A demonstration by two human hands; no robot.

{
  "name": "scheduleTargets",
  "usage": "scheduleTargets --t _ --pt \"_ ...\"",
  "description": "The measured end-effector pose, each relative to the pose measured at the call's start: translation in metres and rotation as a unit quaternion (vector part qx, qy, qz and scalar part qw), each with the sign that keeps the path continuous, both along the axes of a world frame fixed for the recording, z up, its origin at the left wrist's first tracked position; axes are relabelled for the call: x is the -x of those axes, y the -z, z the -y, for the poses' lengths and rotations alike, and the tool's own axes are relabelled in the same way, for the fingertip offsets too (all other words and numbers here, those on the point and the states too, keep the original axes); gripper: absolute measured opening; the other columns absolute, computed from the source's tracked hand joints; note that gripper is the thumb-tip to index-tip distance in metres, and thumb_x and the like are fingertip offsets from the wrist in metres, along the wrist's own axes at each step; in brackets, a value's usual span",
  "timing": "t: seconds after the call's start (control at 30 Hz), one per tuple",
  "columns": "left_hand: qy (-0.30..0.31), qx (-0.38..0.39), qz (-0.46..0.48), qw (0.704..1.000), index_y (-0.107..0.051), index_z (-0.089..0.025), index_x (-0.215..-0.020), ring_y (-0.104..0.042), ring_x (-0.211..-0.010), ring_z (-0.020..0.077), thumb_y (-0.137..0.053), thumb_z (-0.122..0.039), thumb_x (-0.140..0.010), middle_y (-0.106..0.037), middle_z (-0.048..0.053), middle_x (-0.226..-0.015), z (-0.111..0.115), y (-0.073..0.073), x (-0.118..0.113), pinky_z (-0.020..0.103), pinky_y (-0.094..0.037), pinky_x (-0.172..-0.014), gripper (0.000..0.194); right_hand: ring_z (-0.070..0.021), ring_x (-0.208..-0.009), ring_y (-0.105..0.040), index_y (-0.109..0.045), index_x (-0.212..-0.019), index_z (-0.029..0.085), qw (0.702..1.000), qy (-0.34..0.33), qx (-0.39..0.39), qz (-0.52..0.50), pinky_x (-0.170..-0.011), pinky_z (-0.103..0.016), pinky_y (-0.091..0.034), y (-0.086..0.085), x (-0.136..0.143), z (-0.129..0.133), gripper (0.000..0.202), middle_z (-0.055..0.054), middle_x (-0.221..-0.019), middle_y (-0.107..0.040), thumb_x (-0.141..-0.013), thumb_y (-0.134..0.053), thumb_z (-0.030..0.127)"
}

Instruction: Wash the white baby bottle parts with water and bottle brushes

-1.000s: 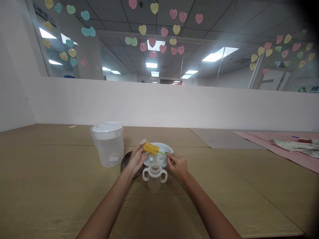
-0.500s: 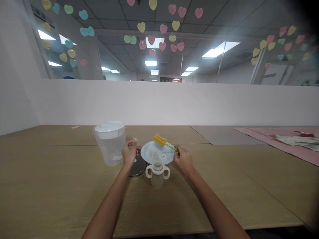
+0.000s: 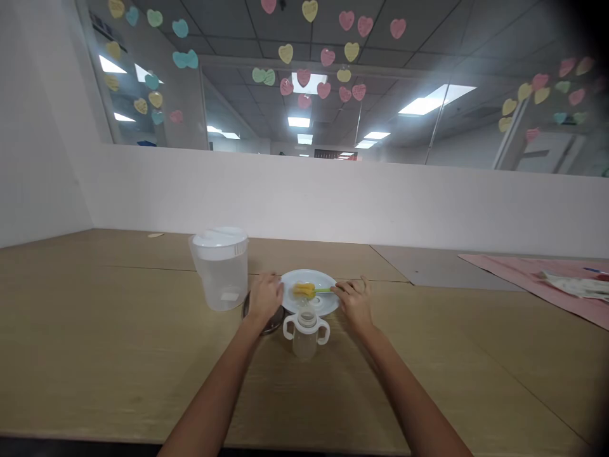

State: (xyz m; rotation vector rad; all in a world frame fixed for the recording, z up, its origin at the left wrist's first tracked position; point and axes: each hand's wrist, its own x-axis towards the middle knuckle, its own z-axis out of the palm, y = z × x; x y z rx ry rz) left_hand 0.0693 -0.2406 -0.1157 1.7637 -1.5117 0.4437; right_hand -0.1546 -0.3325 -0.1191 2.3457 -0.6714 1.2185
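Observation:
My right hand (image 3: 354,301) pinches the green handle of a bottle brush with a yellow sponge head (image 3: 304,291). The sponge head is over the white plate (image 3: 328,279), where a small clear piece and a white ring lie. At the plate's left rim is my left hand (image 3: 266,296), its fingers curled and slightly blurred. What it holds, if anything, is hidden. In front of the plate a clear baby bottle (image 3: 304,343) stands upright without a cap, a white two-handled holder (image 3: 308,322) around its neck. Partly under my left hand lies a dark round metal lid or tray (image 3: 275,324).
Left of my left hand stands a clear plastic pitcher (image 3: 224,276) with a white lid. Grey and pink mats (image 3: 514,270) cover the table's far right, with a white cloth (image 3: 573,284) on the pink one. A white wall (image 3: 333,197) rises behind the table.
The brush has come down from above the plate's far rim to its middle. My left hand has moved right to the plate; the small clear piece it held no longer shows there.

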Motion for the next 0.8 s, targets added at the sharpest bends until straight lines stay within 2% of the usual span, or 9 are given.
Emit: scheduleTargets --t 0.13,0.23,0.33,0.4,0.5,0.63,0.7,0.8 --pt "0.072 -0.054 -0.026 0.996 -0.064 -0.022 -0.079 -0.046 -0.105 0.0251 -0.04 -0.033 -0.081 -0.063 0.009 -0.094 0.003 0.005 0.006 0.047 -0.019 -0.098 0.027 -0.019 -0.079 -0.049 -0.065 -0.09 0.022 0.999 -0.037 0.014 -0.013 -0.085 -0.04 -0.032 0.008 -0.006 0.002 0.031 -0.004 -0.087 -0.064 -0.076 -0.045 0.003" --pt "0.096 -0.068 -0.046 0.992 -0.062 -0.025 -0.094 -0.041 -0.113 0.0255 -0.041 -0.033 -0.08 -0.06 0.006 -0.107 0.003 0.005 0.006 0.051 -0.009 -0.101 0.026 -0.0186 -0.079 -0.048 -0.064 -0.095 0.019 0.999 -0.047 0.001 0.011 -0.073 -0.033 -0.037 0.011 -0.006 0.0 0.03 -0.006 -0.09 -0.063 -0.078 -0.043 0.006" --pt "0.135 -0.019 -0.072 0.988 -0.052 -0.024 -0.113 -0.039 -0.116 0.0231 -0.045 -0.029 -0.078 -0.05 0.007 -0.12 0.001 -0.002 0.008 0.045 -0.018 -0.102 0.036 -0.0181 -0.08 -0.049 -0.062 -0.098 0.018 0.996 -0.041 -0.031 0.067 -0.073 -0.031 -0.037 0.009 -0.004 -0.004 0.028 -0.006 -0.09 -0.063 -0.08 -0.041 0.009" --pt "0.179 0.021 -0.111 0.977 -0.049 -0.023 -0.117 -0.041 -0.114 0.0202 -0.045 -0.029 -0.078 -0.047 0.007 -0.122 0.0 -0.007 0.011 0.038 -0.027 -0.1 0.04 -0.0176 -0.081 -0.049 -0.061 -0.097 0.017 0.993 -0.034 -0.049 0.101 -0.074 -0.03 -0.037 0.007 -0.004 -0.007 0.027 -0.006 -0.089 -0.062 -0.082 -0.039 0.011" --pt "0.208 0.078 -0.212 0.952 -0.05 -0.022 -0.115 -0.048 -0.105 0.0184 -0.05 -0.034 -0.075 -0.047 0.007 -0.117 -0.001 -0.011 0.018 0.032 -0.036 -0.092 0.042 -0.0173 -0.079 -0.05 -0.061 -0.093 0.016 0.991 -0.02 -0.056 0.119 -0.072 -0.029 -0.036 0.003 -0.004 -0.012 0.022 -0.006 -0.084 -0.061 -0.083 -0.042 0.019" --pt "0.196 0.112 -0.311 0.923 -0.057 -0.019 -0.101 -0.054 -0.088 0.0173 -0.049 -0.04 -0.076 -0.057 0.007 -0.098 -0.004 -0.014 0.025 0.029 -0.041 -0.082 0.034 -0.0157 -0.068 -0.049 -0.06 -0.079 0.015 0.99 -0.003 -0.039 0.134 -0.067 -0.029 -0.032 0.001 -0.004 -0.017 0.022 -0.005 -0.071 -0.059 -0.08 -0.05 0.035" --pt "0.181 0.099 -0.299 0.932 -0.059 -0.019 -0.091 -0.054 -0.083 0.0169 -0.043 -0.041 -0.079 -0.059 0.006 -0.09 -0.007 -0.014 0.027 0.028 -0.042 -0.078 0.031 -0.0143 -0.063 -0.048 -0.06 -0.074 0.016 0.988 0.01 -0.035 0.15 -0.065 -0.028 -0.029 0.001 -0.005 -0.017 0.024 -0.003 -0.064 -0.057 -0.08 -0.05 0.036" --pt "0.134 0.105 -0.208 0.963 -0.055 -0.019 -0.1 -0.054 -0.076 0.0152 -0.047 -0.04 -0.078 -0.055 0.007 -0.098 -0.011 -0.015 0.03 0.027 -0.043 -0.072 0.032 -0.0132 -0.059 -0.048 -0.061 -0.07 0.016 0.986 0.02 -0.047 0.157 -0.064 -0.028 -0.026 0.002 -0.005 -0.015 0.025 -0.002 -0.058 -0.055 -0.079 -0.051 0.037"
